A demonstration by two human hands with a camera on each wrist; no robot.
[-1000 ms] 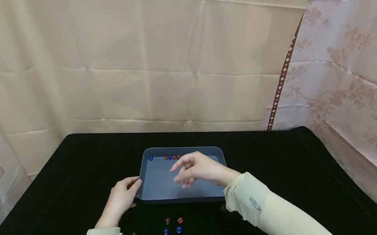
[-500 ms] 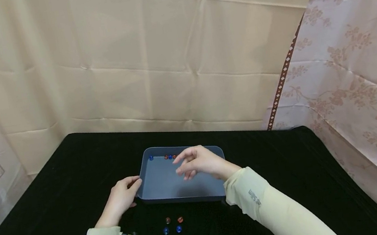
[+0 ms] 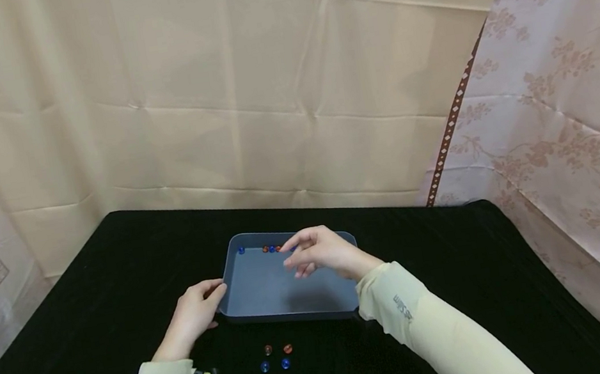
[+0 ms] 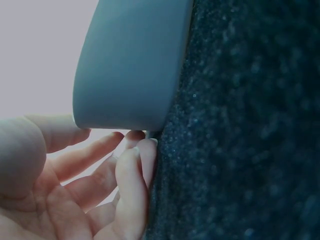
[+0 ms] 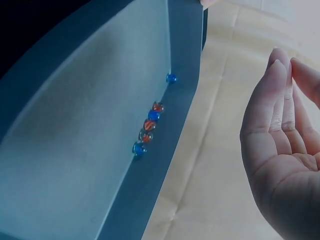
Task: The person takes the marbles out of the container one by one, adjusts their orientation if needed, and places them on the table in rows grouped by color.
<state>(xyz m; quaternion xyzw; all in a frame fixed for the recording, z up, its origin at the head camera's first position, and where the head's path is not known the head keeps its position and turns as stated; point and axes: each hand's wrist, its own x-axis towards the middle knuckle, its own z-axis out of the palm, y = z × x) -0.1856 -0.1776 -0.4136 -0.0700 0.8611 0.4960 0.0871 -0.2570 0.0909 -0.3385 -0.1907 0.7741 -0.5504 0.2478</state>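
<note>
A shallow blue-grey tray (image 3: 268, 288) lies on the black cloth. My left hand (image 3: 193, 313) holds its left side, with the thumb near the rim and curled fingers against the outer wall in the left wrist view. Over the tray hovers my right hand (image 3: 324, 254), fingers loosely bent, with nothing seen between them. Along the tray's far wall, orange and blue glass marbles (image 5: 149, 125) stand in a short row, partly hidden by the right hand in the head view. One blue marble (image 5: 172, 78) sits apart from that row.
In front of the tray, two blue marbles (image 3: 285, 363) and two orange-red marbles (image 3: 287, 348) lie on the black cloth (image 3: 425, 323). A beige curtain (image 3: 194, 99) hangs behind the table, and a flowered curtain (image 3: 578, 139) at the right.
My right hand has risen slightly and shifted a little to the right and away over the tray. The left hand stays at the tray's side, and the marbles look unmoved.
</note>
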